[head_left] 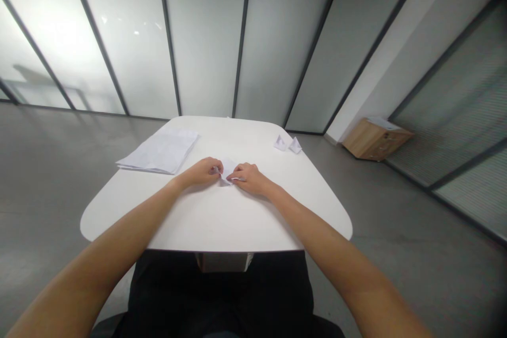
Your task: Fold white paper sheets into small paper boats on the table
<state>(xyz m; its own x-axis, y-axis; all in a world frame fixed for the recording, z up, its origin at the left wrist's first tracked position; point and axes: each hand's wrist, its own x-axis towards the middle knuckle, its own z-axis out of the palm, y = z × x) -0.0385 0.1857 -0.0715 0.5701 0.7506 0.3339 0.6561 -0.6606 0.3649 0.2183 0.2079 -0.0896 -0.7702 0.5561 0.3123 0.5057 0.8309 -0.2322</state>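
Note:
A small piece of folded white paper (pixel 227 167) lies between my hands, near the middle of the white table (pixel 222 222). My left hand (pixel 204 171) pinches its left edge, fingers curled. On the other side, my right hand (pixel 250 177) is closed on the right part of the paper, thumb and fingertips pressed against a fold. Part of the paper is hidden under the fingers, so its full shape cannot be made out.
A stack of white paper sheets (pixel 162 150) lies at the table's left. Toward the back right stand two small folded paper shapes, one (pixel 280 143) beside the other (pixel 295 146). A wooden drawer cabinet (pixel 376 140) stands on the floor at the right, near frosted glass walls.

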